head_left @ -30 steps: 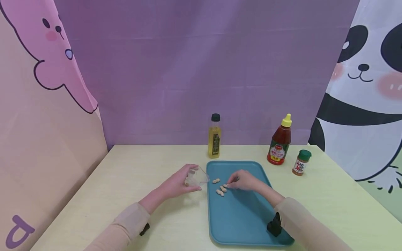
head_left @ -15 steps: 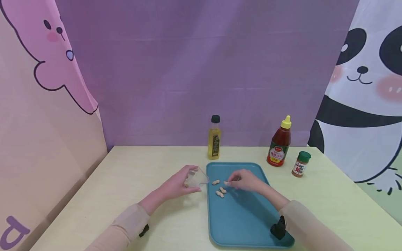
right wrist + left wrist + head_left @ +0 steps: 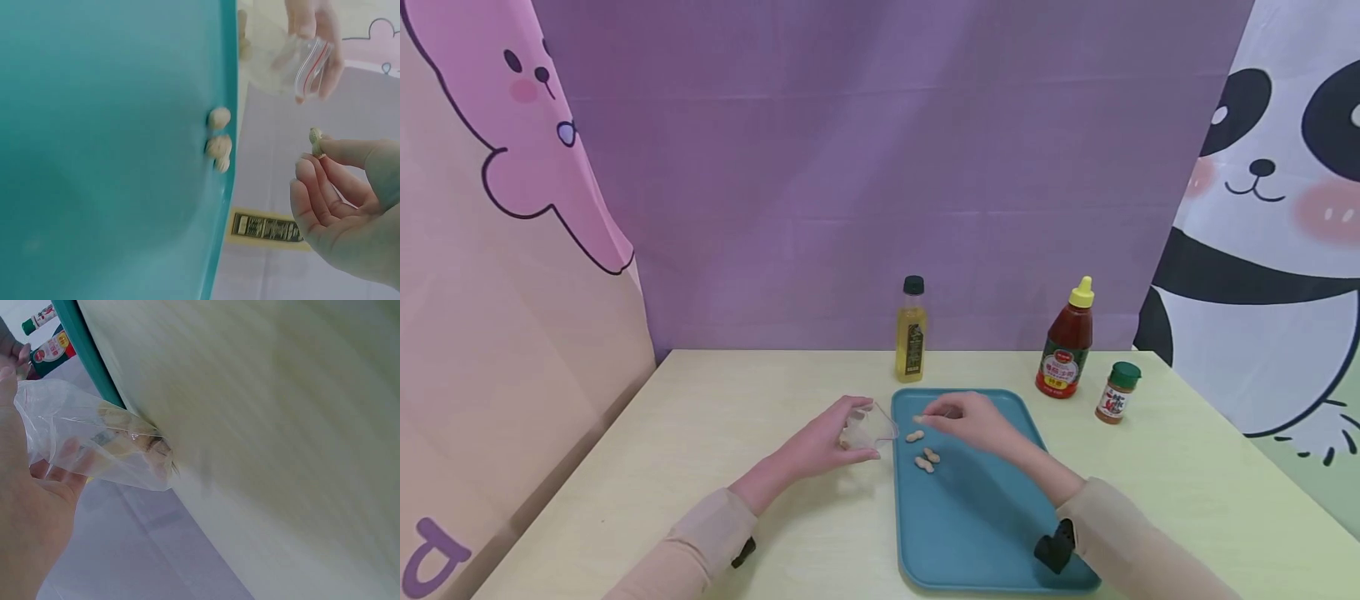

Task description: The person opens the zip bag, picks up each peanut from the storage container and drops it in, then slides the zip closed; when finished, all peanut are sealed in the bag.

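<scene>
A clear zip-lock bag (image 3: 94,434) is held by my left hand (image 3: 823,437), its mouth spread toward the tray. Several peanuts show through the plastic at its bottom in the left wrist view. My right hand (image 3: 973,419) pinches one peanut (image 3: 316,142) between thumb and index finger, raised above the tray's left part, a short way from the bag mouth. On the blue tray (image 3: 992,533) lie other peanuts: one (image 3: 914,436) near the left rim and a close pair (image 3: 925,465) a little nearer to me.
Behind the tray stands an oil bottle (image 3: 912,333) with a dark cap. At the back right are a ketchup bottle (image 3: 1064,350) with a yellow nozzle and a small green-capped spice jar (image 3: 1117,393). The pale table (image 3: 760,383) runs back to a purple cloth (image 3: 790,183).
My right hand has lifted a peanut off the tray and carried it up and left toward the bag. The left hand and bag have stayed in place.
</scene>
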Demonstrator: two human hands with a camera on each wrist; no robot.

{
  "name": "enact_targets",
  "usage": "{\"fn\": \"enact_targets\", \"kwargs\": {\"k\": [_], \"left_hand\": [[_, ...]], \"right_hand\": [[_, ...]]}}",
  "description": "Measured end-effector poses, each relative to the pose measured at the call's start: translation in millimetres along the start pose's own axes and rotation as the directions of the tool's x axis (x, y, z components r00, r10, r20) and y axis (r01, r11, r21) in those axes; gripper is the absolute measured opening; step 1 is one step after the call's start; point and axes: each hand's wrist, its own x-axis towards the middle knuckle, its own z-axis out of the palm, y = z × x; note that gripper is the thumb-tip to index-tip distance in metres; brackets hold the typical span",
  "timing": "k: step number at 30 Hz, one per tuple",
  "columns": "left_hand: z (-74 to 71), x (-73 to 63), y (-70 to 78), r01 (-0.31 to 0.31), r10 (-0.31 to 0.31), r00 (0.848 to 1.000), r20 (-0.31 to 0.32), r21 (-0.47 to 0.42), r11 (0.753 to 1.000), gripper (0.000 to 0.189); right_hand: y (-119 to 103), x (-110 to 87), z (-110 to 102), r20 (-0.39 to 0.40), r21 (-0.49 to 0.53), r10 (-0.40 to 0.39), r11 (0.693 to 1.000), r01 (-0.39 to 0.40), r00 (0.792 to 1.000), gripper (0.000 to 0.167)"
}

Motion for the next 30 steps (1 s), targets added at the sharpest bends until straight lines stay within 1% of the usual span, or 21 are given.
{"fn": "enact_targets", "kwargs": {"k": [7, 12, 14, 18, 23, 25, 27, 30], "left_hand": [[0.6, -0.6, -2.7, 0.002, -0.002, 1.000, -0.001, -0.002, 1.000, 0.079], [0.3, -0.7, -1.6, 0.010, -0.010, 1.000, -0.001, -0.005, 1.000, 0.078], [0.1, -0.6, -0.9, 0.012, -0.012, 1.000, 0.001, -0.008, 1.000, 0.078], [-0.1, -0.5, -0.4, 0.012, -0.012, 1.000, 0.005, -0.007, 1.000, 0.078], [-0.6, -0.5, -0.5, 0.014, -0.014, 1.000, 0.006, -0.004, 1.000, 0.080], [-0.7, -0.5, -0.5, 0.011, -0.011, 1.000, 0.005, -0.003, 1.000, 0.080], [-0.7, -0.7, -0.3, 0.008, -0.008, 1.000, 0.005, -0.003, 1.000, 0.080], [-0.9, -0.9, -0.2, 0.007, -0.007, 1.000, 0.003, -0.003, 1.000, 0.081]], "right_hand": [[-13.5, 5.1, 8.4, -0.013, 0.045, -0.048, 0.998, 0.048, 0.999, 0.026], [-21.1, 8.7, 13.4, 0.011, 0.107, -0.074, 0.992, 0.072, 0.997, 0.025], [-22.7, 9.9, 15.2, 0.023, 0.116, -0.087, 0.990, 0.084, 0.996, 0.024], [-23.2, 11.9, 19.8, 0.046, 0.107, -0.105, 0.989, 0.099, 0.993, 0.021], [-25.0, 12.6, 24.2, 0.065, 0.102, -0.096, 0.991, 0.089, 0.993, 0.020], [-26.0, 12.4, 25.4, 0.065, 0.099, -0.098, 0.991, 0.092, 0.993, 0.021], [-25.8, 12.3, 26.8, 0.051, 0.088, -0.122, 0.989, 0.117, 0.991, 0.022], [-27.0, 12.2, 27.3, 0.049, 0.082, -0.136, 0.988, 0.132, 0.989, 0.022]]}}
